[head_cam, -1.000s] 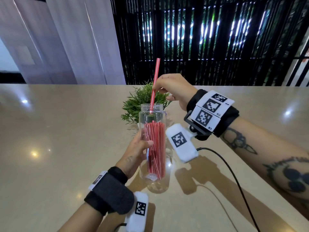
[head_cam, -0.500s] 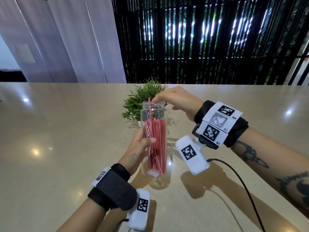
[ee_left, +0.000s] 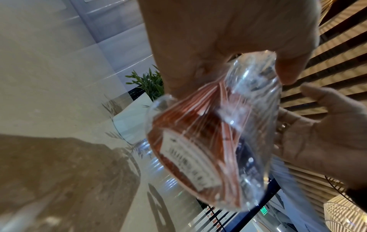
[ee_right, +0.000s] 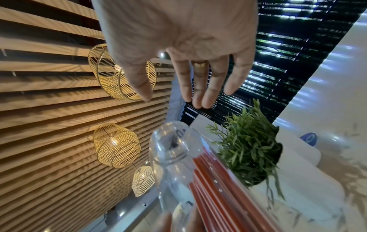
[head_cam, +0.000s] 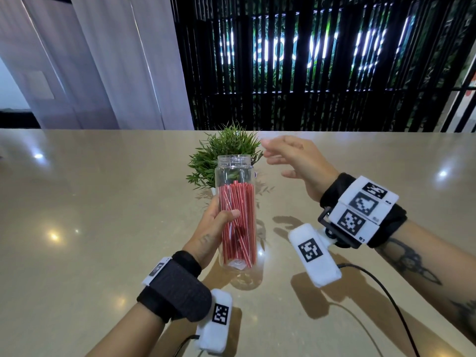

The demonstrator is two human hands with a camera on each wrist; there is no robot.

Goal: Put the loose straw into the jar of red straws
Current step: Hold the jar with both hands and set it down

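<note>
My left hand [head_cam: 215, 229] is nearest me, fingers and thumb wrapped round the lower half of a tall clear plastic jar [head_cam: 237, 176], holding it upright just above the glossy beige tabletop [head_cam: 103, 228]. Packed inside the jar, level with my left fingers, is a bundle of thin red plastic straws [head_cam: 238, 222]; none pokes above the open mouth, so I judge the loose straw is already in among them, though I cannot pick it out. Up and to the right of the jar's mouth hovers my right hand [head_cam: 296, 161], fingers spread and relaxed, holding nothing and touching nothing. Just beyond the jar and my right fingertips stands a small green artificial plant [head_cam: 226, 148]. The insertion step looks finished; the next move calls only for setting the jar down gently and letting go.
</note>
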